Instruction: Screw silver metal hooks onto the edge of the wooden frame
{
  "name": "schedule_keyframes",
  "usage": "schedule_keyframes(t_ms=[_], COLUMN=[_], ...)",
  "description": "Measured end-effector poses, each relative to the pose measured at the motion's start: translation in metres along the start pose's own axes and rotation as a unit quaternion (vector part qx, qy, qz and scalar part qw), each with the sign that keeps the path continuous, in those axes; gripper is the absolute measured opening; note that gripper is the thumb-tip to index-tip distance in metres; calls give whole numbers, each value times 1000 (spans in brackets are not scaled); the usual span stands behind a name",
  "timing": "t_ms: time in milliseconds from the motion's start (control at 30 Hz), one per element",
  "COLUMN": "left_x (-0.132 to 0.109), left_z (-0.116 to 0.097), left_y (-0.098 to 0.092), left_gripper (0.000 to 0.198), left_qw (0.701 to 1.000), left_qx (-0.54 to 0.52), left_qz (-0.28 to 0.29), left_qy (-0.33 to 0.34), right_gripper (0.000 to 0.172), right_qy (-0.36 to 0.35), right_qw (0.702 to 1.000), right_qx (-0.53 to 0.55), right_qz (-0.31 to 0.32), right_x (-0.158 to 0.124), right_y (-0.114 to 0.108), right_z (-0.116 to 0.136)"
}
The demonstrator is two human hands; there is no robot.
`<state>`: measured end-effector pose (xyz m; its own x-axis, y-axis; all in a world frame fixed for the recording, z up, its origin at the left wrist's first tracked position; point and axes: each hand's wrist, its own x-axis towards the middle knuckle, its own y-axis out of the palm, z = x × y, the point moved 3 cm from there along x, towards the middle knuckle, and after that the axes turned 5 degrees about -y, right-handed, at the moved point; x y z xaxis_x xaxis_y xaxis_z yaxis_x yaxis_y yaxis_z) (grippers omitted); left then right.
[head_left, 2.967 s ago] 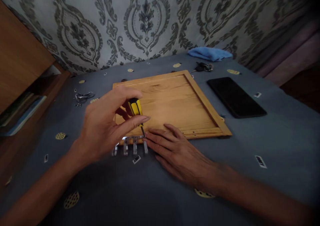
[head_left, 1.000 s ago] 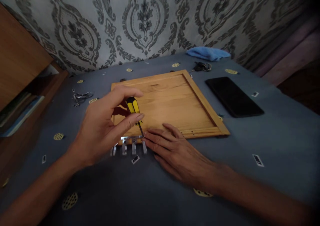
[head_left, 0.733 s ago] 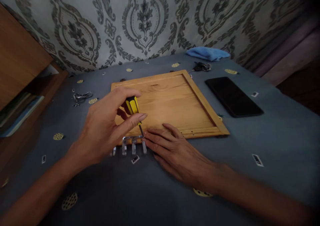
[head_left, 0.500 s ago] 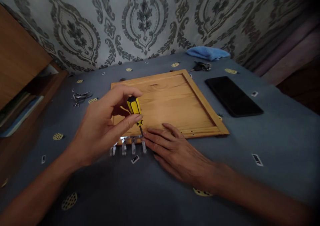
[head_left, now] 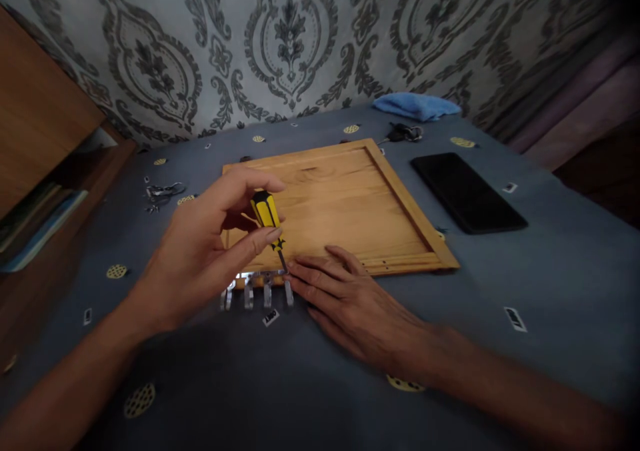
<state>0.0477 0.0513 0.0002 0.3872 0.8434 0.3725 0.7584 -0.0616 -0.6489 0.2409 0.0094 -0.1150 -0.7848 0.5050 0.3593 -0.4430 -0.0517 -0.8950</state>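
Note:
A yellow and black screwdriver (head_left: 268, 214) is gripped by its handle between the thumb and fingers of my left hand (head_left: 200, 244). Its shaft slants down so that the tip meets the right end of a metal hook rack (head_left: 257, 276). That rack lies along the near edge of a framed wooden board (head_left: 345, 204), and several of its hooks stick out toward me. Beside the tip, my right hand (head_left: 345, 301) rests with fingers stretched out over the board's edge and the rack's end. Whether a screw sits under the tip is hidden.
Right of the board lies a black phone (head_left: 467, 192). Keys (head_left: 404, 132) and a blue cloth (head_left: 416, 106) are toward the wall. Small metal pieces (head_left: 164, 191) lie at left, near a wooden shelf unit (head_left: 45, 171). A patterned blue cloth (head_left: 300, 384) covers the table.
The screwdriver's handle has tipped slightly to the left in my left hand, its tip staying at the rack's end. My right hand has stayed in place.

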Motion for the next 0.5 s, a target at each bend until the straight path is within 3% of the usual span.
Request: schedule_keyframes(t_ms=[233, 500], left_x=[0, 1], left_z=[-4, 0], left_y=[-5, -1], left_gripper=[29, 30], left_qw=[999, 1000], left_qx=[-17, -2], left_qz=[-31, -7], left_qy=[-35, 0], right_gripper=[44, 47], right_qy=[-1, -6], right_qw=[1000, 1000], right_qx=[-4, -7], right_qz=[-3, -4], right_x=[-2, -1], right_y=[2, 2], right_z=[-1, 0])
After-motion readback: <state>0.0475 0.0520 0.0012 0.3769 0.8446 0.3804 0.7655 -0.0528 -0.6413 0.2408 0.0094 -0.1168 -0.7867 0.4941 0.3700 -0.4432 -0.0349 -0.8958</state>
